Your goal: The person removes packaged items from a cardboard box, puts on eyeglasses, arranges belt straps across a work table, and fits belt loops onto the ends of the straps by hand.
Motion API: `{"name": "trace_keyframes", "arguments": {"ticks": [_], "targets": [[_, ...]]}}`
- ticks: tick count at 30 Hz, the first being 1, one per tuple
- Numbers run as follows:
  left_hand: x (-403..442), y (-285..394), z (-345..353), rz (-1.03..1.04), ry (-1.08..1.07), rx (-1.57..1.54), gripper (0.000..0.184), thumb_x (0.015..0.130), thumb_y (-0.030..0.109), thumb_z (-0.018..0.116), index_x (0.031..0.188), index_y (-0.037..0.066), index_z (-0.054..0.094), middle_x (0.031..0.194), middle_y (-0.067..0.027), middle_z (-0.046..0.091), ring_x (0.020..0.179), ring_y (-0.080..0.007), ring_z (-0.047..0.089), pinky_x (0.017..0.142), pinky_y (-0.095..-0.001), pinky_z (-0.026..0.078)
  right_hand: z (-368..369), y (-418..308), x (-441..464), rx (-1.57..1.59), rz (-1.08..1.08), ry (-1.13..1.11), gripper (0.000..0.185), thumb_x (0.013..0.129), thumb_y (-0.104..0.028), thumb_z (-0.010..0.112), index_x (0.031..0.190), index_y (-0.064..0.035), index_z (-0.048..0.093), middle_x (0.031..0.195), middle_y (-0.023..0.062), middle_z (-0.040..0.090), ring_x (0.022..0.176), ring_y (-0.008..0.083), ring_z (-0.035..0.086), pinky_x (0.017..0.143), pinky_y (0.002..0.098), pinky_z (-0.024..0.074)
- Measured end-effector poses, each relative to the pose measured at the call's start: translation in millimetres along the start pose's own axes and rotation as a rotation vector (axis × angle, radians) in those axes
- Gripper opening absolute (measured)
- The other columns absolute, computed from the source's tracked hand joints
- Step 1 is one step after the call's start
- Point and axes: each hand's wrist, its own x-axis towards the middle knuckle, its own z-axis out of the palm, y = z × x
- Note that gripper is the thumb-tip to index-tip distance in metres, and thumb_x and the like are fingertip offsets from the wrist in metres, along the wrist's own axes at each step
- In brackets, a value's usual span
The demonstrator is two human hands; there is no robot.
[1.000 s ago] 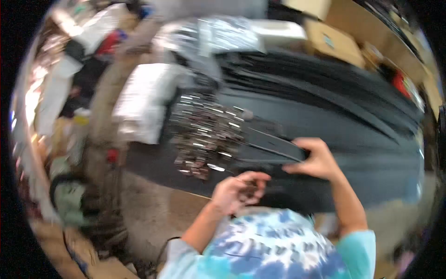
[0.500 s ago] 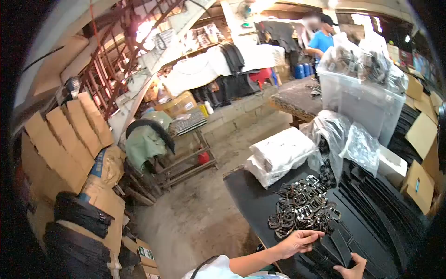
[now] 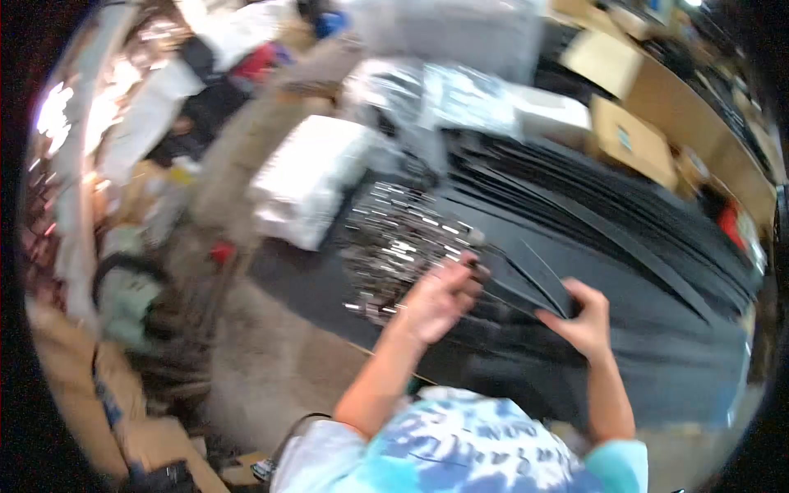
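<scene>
My right hand [image 3: 582, 320] is closed on a black strap [image 3: 536, 283], which slants up and left from my fingers. Fingers pinched, my left hand [image 3: 444, 300] holds something small and dark at its tips; blur hides what it is. Directly beyond that hand lies a heap of shiny metal buckles [image 3: 394, 246] on the black tabletop [image 3: 493, 370]. Many long black straps [image 3: 567, 193] lie side by side farther back and to the right.
A white wrapped bundle [image 3: 308, 181] sits at the table's left edge. Behind the buckles are clear plastic bags [image 3: 468, 99], a white box [image 3: 552, 115] and an open cardboard box [image 3: 631, 140]. A large translucent bin [image 3: 444, 33] stands at the back.
My view has swung right and down, blurring the scene, so the table and both hands now appear more central. The right hand still holds the strap; the left remains pinched.
</scene>
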Motion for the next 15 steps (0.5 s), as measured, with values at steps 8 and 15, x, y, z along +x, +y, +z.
{"name": "trace_keyframes", "arguments": {"ticks": [8,15], "targets": [[18.8,-7.0,0.1,-0.105,0.023,0.012,0.048,0.086,0.017,0.065,0.130,0.006,0.049,0.100,-0.0017,0.063,0.086,-0.0119,0.060,0.069,-0.0222,0.054,-17.6,-9.1,1.4,0.196,0.001,0.120,0.026,0.066,-0.006,0.080,0.086,-0.0015,0.064,0.080,0.0012,0.065,0.076,0.0050,0.057,0.070,0.0205,0.0456],[21.1,3.5,-4.3,-0.029,0.017,0.113,0.033,0.086,0.014,0.065,0.117,0.005,0.059,0.096,-0.0007,0.063,0.081,-0.0086,0.056,0.060,-0.0194,0.047,-16.6,-18.2,7.2,0.109,-0.005,0.131,0.028,0.065,-0.006,0.079,0.088,-0.0012,0.064,0.080,0.0030,0.066,0.076,0.0065,0.059,0.069,0.0210,0.0459]]}}
